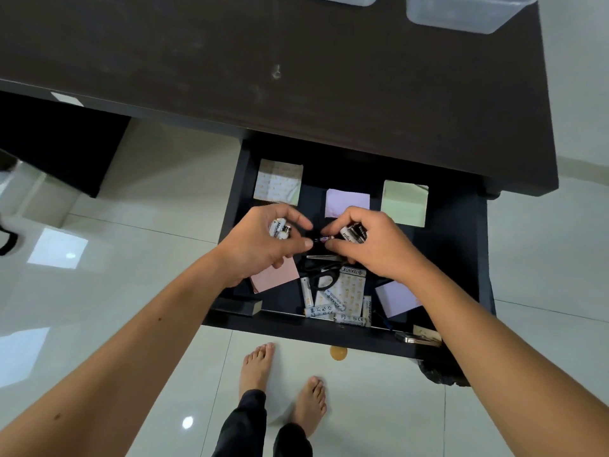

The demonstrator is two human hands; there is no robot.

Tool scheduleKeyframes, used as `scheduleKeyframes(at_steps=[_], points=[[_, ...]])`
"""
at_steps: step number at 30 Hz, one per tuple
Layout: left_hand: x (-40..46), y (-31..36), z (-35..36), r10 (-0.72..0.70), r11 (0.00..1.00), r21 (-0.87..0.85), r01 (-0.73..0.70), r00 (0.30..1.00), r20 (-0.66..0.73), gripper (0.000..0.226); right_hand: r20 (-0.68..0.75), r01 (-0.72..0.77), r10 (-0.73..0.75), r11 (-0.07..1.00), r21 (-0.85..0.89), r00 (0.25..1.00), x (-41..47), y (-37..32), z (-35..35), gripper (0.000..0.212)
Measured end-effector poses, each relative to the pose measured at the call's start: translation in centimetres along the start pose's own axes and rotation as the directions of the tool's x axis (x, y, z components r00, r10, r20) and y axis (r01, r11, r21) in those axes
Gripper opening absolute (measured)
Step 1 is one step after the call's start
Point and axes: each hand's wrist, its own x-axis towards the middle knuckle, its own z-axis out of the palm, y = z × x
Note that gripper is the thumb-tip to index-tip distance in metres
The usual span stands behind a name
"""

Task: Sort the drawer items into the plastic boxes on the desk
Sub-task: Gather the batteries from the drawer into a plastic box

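Head view: two plastic boxes (464, 11), both hands (263, 239).

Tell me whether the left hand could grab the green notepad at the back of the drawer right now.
Probably not straight away. The left hand already holds batteries, and the right hand lies between it and the green notepad. Nothing covers the pad itself.

Mid-frame over open drawer (461, 245): left hand (260, 242) grips white batteries (280, 229), right hand (372, 245) grips batteries (354, 233). Scissors (321, 275) below hands; plastic boxes (461, 11) top right on desk (230, 61).
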Motion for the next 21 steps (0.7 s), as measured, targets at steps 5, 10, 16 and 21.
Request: scheduleKeyframes(at_steps=[5,10,16,21], points=[[-0.1,-0.5,0.7,-0.076,0.972,0.231,0.04,0.986,0.149,0.02,0.006,-0.087,0.089,0.942,0.324,0.996,-1.9,0.5,-1.7,0.009],[-0.2,-0.9,1.3,-0.101,0.844,0.532,-0.069,0.953,0.285,0.026,0.078,-0.197,0.181,0.901,0.387,0.98,-3.2,0.6,-2.6,0.013],[0.1,-1.5,1.5,-0.061,0.736,0.662,-0.144,0.959,0.276,0.044,0.084,-0.219,0.204,0.943,0.251,0.975,-4.0,1.3,-2.5,0.01],[0.4,-1.6,1.6,-0.023,0.721,0.677,-0.151,0.97,0.241,0.048,0.104,-0.255,0.236,0.933,0.255,0.966,-4.1,1.0,-2.2,0.017]])
